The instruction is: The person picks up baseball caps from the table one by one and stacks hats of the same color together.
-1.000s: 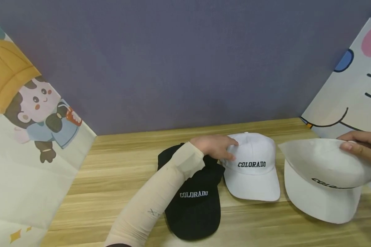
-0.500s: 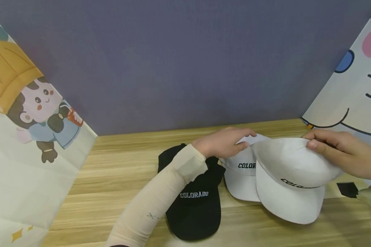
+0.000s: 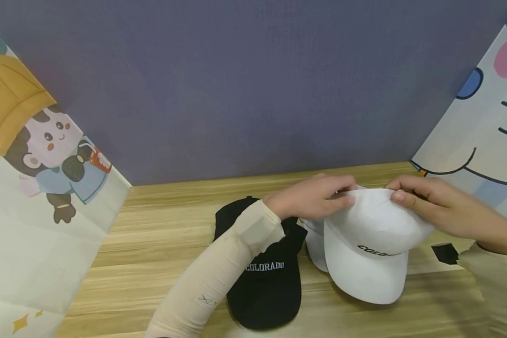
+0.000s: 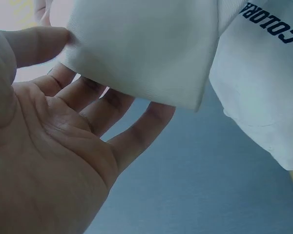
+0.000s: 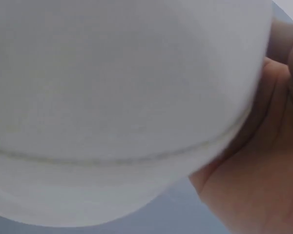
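Note:
A white baseball cap with dark "COLO…" lettering is held up and tilted between both hands, brim toward me. My right hand pinches the top of its crown, thumb in front. At its left edge my left hand pinches the fabric; the left wrist view shows thumb and fingers on either side of the white flap. Mostly hidden behind it is a second white cap on the table. Left of these lies a black cap marked COLORADO, partly under my left forearm. The cap's pale surface fills most of the right wrist view.
The wood-patterned table ends at a grey-blue back panel. Side panels with cartoon prints stand at left and right. A small black piece shows beside the right sleeve.
My right hand has carried the white cap leftward, in front of the second white cap. My left hand has moved slightly right and now pinches the carried cap's edge. The black cap stays put.

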`<state>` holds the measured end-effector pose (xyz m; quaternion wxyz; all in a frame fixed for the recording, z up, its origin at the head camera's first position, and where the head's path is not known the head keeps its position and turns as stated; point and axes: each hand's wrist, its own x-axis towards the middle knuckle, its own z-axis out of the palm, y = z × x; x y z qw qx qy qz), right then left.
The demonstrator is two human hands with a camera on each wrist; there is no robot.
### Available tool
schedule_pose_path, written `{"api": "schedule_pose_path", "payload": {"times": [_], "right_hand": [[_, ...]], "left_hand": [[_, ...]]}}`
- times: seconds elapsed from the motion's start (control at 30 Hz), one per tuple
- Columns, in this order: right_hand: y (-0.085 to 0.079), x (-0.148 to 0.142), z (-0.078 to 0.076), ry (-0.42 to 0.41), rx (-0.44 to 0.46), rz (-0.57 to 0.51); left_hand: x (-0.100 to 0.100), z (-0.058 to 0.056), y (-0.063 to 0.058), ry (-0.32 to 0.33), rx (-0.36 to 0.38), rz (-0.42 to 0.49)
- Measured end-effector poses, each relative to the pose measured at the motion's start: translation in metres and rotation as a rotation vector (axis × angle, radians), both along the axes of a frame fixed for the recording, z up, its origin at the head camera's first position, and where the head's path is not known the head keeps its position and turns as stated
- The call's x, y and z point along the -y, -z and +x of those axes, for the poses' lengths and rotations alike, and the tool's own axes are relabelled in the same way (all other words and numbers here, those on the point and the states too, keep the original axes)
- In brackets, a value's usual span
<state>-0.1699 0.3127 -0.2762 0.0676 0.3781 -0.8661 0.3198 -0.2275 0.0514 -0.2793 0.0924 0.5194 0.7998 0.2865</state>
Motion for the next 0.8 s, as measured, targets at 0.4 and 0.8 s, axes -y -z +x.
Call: {"api": "schedule_pose_path", "payload": {"times": [0.4,0.8], "right_hand": [[0.009,-0.002,-0.013,0.142,0.112,0.02],[0.037,-0.035,-0.031,0.151,0.29,0.017]], "left_hand": [[0.006,-0.007,0.008,-0.062,-0.068,-0.024],[0.01,-0.02,0.015,-0.146,-0.15,-0.121]]}}
